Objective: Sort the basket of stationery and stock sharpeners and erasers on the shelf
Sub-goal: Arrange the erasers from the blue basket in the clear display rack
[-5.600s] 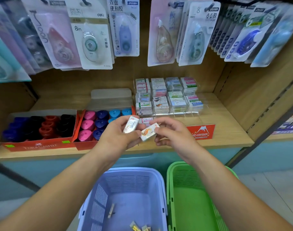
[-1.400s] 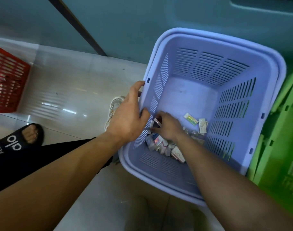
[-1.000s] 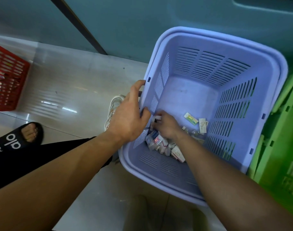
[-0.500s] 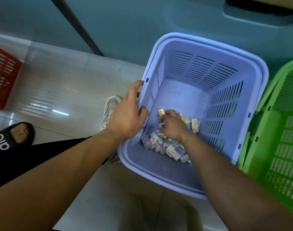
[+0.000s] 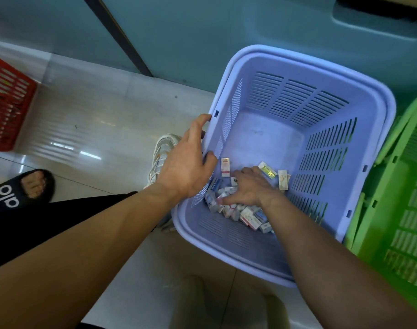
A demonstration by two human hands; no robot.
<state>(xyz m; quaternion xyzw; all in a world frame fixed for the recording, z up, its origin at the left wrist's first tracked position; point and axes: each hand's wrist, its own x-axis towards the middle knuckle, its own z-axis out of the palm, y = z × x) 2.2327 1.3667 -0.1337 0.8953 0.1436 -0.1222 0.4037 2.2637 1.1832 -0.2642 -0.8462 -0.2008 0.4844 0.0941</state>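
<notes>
While the left hand (image 5: 186, 172) grips the left wall of the purple basket (image 5: 285, 98), thumb hooked inside, the right hand (image 5: 250, 186) lies palm-down on the heap of boxed erasers (image 5: 247, 214) in its near corner; whether the bent fingers pinch one cannot be told. Gathering stock seems the step in hand; next, a sure pinch and a lift toward the shelf.
</notes>
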